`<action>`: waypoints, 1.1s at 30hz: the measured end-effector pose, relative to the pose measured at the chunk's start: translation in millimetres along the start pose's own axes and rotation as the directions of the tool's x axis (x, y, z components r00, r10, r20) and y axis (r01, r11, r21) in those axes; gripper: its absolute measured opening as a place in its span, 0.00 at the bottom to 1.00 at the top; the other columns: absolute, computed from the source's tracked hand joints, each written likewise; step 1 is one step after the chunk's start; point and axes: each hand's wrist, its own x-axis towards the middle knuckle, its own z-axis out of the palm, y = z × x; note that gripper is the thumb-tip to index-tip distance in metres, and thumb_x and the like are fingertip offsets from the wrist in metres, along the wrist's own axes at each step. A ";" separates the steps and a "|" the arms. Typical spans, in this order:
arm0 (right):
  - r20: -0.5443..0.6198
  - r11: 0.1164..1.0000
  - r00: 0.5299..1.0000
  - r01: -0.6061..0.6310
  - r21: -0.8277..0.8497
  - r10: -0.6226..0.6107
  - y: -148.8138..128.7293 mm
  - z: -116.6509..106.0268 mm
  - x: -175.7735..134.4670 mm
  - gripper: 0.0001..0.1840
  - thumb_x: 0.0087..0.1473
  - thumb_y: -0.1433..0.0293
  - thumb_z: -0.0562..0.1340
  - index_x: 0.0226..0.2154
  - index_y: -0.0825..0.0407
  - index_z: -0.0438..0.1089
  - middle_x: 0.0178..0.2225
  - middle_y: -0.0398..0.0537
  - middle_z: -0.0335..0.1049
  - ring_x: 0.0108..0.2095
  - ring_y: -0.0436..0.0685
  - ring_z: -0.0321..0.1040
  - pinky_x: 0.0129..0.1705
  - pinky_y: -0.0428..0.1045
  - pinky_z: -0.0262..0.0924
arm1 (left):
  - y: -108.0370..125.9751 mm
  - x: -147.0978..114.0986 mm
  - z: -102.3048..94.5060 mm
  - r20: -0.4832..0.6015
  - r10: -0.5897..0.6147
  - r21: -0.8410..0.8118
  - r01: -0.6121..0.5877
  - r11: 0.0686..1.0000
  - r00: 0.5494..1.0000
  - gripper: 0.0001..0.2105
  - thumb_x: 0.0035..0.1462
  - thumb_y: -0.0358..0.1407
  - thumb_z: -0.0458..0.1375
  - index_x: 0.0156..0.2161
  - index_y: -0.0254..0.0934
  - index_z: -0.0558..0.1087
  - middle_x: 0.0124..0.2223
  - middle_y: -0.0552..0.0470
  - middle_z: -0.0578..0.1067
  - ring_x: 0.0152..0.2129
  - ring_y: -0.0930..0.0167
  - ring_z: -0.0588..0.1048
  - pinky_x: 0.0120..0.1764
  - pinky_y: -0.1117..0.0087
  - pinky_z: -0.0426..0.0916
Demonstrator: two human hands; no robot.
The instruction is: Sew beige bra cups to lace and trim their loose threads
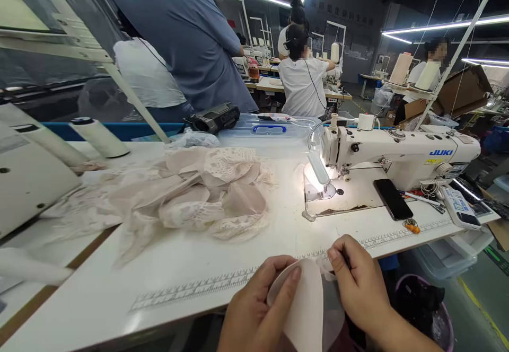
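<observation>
Near the table's front edge, my left hand (264, 304) pinches a pale pink bra cup (304, 304) between thumb and fingers, its smooth curved side upright. My right hand (358, 283) is closed on a thin whitish strip of fabric (325, 267) beside the cup. Something dark shows between the right fingers, too hidden to name. Sheer fabric (333, 309) hangs below, between the hands. Farther left on the table lies a loose heap of beige lace and mesh pieces (199, 198).
A white sewing machine (397, 150) with a lit lamp stands at right. Near it lie a black phone (393, 198), an orange trinket (412, 227) and a control box (459, 206). A ruler strip (199, 290) runs along the front edge. Thread cones (99, 137) stand left. People are beyond.
</observation>
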 end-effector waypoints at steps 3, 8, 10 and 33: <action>0.027 0.990 0.999 -0.035 0.140 0.031 -5.9 -2.1 0.5 0.15 0.73 0.62 0.54 0.32 0.47 0.61 0.30 0.40 0.63 0.31 0.53 0.63 0.33 0.46 0.60 | -0.5 2.6 0.9 0.005 -0.015 0.003 0.015 1.000 1.000 0.11 0.59 0.49 0.63 0.34 0.45 0.79 0.29 0.58 0.81 0.29 0.64 0.76 0.32 0.71 0.67; 0.218 0.986 0.965 0.121 0.115 -0.144 0.5 -9.9 -3.1 0.14 0.76 0.64 0.51 0.36 0.46 0.64 0.31 0.41 0.69 0.28 0.51 0.66 0.32 0.46 0.63 | -3.9 2.5 2.5 0.093 -0.075 -0.076 0.082 0.994 0.993 0.13 0.59 0.51 0.63 0.35 0.44 0.78 0.28 0.58 0.79 0.26 0.65 0.74 0.29 0.72 0.67; 0.208 0.958 0.953 0.253 -0.137 -0.222 17.6 -19.4 0.9 0.14 0.74 0.65 0.50 0.35 0.46 0.63 0.28 0.41 0.68 0.27 0.53 0.65 0.30 0.47 0.61 | -4.4 3.0 -0.4 0.063 -0.087 -0.096 0.092 0.991 0.994 0.14 0.59 0.52 0.64 0.35 0.43 0.78 0.29 0.57 0.79 0.27 0.66 0.73 0.28 0.73 0.66; 0.358 0.955 0.931 -0.033 0.294 -0.078 -7.4 -19.3 11.4 0.07 0.68 0.67 0.61 0.35 0.49 0.70 0.34 0.43 0.67 0.37 0.55 0.67 0.42 0.50 0.63 | -8.3 16.6 -10.4 0.369 -0.127 -0.459 0.299 0.837 0.921 0.36 0.36 0.61 0.78 0.47 0.41 0.84 0.37 0.49 0.85 0.37 0.58 0.82 0.38 0.67 0.76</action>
